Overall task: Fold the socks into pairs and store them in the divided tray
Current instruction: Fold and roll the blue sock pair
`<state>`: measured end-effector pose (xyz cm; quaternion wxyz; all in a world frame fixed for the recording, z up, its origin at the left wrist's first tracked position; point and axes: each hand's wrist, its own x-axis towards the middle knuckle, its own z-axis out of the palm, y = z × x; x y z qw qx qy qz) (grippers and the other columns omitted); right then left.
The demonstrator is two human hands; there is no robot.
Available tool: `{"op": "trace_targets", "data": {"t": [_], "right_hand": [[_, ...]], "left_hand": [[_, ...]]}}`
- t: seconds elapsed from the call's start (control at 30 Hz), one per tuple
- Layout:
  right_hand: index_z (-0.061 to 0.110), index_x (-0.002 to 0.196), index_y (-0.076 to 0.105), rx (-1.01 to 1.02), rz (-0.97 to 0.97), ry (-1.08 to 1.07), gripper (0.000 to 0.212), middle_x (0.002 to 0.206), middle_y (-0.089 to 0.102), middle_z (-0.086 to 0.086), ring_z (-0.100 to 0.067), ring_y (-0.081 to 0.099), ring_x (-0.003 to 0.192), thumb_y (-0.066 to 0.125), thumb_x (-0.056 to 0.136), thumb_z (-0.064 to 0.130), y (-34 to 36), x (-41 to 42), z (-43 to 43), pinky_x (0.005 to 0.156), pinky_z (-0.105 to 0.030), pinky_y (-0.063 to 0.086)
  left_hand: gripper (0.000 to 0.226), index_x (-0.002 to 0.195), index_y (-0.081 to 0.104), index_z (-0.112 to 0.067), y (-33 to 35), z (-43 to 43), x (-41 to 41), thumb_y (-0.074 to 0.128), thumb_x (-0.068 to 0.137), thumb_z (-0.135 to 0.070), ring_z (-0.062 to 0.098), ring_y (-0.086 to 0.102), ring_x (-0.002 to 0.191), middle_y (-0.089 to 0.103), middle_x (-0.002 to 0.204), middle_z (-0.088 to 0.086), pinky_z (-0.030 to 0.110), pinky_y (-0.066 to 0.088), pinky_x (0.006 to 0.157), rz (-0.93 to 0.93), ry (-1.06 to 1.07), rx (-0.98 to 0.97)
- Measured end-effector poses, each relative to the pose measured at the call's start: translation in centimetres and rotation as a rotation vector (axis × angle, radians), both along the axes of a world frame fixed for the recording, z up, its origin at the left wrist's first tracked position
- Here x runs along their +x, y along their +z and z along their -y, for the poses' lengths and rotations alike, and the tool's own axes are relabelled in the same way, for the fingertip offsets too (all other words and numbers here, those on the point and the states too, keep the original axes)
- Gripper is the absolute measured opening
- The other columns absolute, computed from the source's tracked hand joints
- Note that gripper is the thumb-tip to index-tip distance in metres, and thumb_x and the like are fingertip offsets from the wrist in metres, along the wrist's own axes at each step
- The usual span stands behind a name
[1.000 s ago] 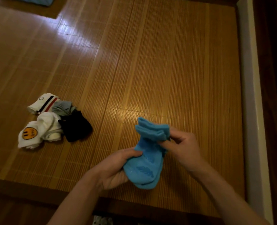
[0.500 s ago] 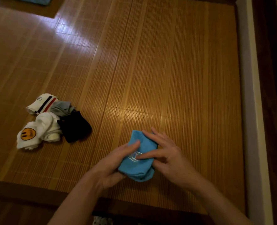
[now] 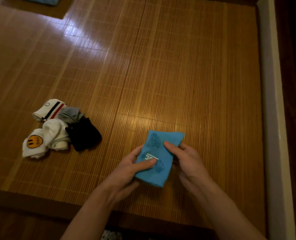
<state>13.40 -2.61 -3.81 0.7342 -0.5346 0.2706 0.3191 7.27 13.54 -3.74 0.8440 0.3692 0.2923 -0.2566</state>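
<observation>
A folded blue sock bundle [image 3: 158, 153] with leaf prints and a white logo sits low in the middle, just above the bamboo mat. My left hand [image 3: 129, 172] grips its left edge, thumb lying across the top. My right hand [image 3: 187, 160] holds the right edge, thumb pressed on the upper face. To the left lies a pile of loose socks: a white one with red and dark stripes [image 3: 48, 109], a grey one [image 3: 70, 114], a black one [image 3: 84, 135] and a white one with an orange smiley [image 3: 39, 141]. No divided tray is in view.
The bamboo mat [image 3: 161, 75] covers the surface. A pale raised border [image 3: 272, 101] runs down the right side, with dark wood beyond. A dark edge runs along the front. A blue object [image 3: 38, 0] shows at the top left.
The blue socks went from an upright, open bunch to a flat folded rectangle. Both hands shifted from pressing on top of it to gripping its two side edges.
</observation>
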Motion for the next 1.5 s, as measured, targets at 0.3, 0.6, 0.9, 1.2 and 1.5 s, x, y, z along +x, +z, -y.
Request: {"op": "trace_targets", "data": {"t": [0.3,0.6,0.9,1.2,1.5], "right_hand": [[-0.001,0.119,0.065,0.046,-0.064,-0.225,0.039,0.115,0.073,-0.018,-0.030,0.072,0.104,0.070,0.083,0.013,-0.2,-0.1,0.1,0.087,-0.041,0.061],[-0.003,0.128,0.060,0.158,-0.137,-0.072,0.040,0.120,0.071,-0.019,-0.032,0.070,0.110,0.063,0.088,0.002,-0.7,-1.4,-1.6,0.088,-0.039,0.061],[0.000,0.130,0.060,0.237,-0.128,-0.274,0.050,0.124,0.069,-0.021,-0.032,0.070,0.107,0.070,0.081,0.006,-1.1,-2.2,-3.8,0.090,-0.045,0.059],[-0.001,0.136,0.057,0.313,-0.214,-0.270,0.047,0.132,0.064,-0.023,-0.035,0.063,0.121,0.058,0.095,0.021,-0.8,-1.3,-4.1,0.101,-0.052,0.051],[0.002,0.128,0.061,0.322,-0.214,-0.310,0.045,0.124,0.069,-0.020,-0.029,0.071,0.106,0.062,0.088,0.023,-0.4,-1.0,-4.7,0.093,-0.046,0.054]], "left_hand": [[0.054,0.129,0.060,-0.008,-1.0,-0.9,-0.5,0.076,0.078,-0.007,0.031,0.075,0.101,0.075,0.114,0.018,0.036,0.064,0.073,-0.065,0.058,0.100],[0.057,0.127,0.062,-0.006,-2.1,-1.6,-2.0,0.080,0.073,-0.010,0.029,0.076,0.098,0.077,0.111,0.017,0.030,0.062,0.071,-0.023,0.155,0.227],[0.055,0.124,0.062,0.001,-2.0,-1.8,-2.4,0.077,0.072,-0.008,0.027,0.075,0.101,0.076,0.113,0.018,0.031,0.064,0.074,-0.073,0.186,0.154],[0.048,0.123,0.064,0.002,-1.4,-2.5,-2.1,0.072,0.078,-0.009,0.027,0.075,0.102,0.076,0.113,0.018,0.032,0.064,0.078,-0.066,0.215,0.111],[0.043,0.122,0.069,-0.002,-2.0,-2.2,-1.4,0.065,0.089,-0.028,0.029,0.074,0.104,0.074,0.117,0.020,0.032,0.063,0.072,-0.108,0.399,0.060]]}}
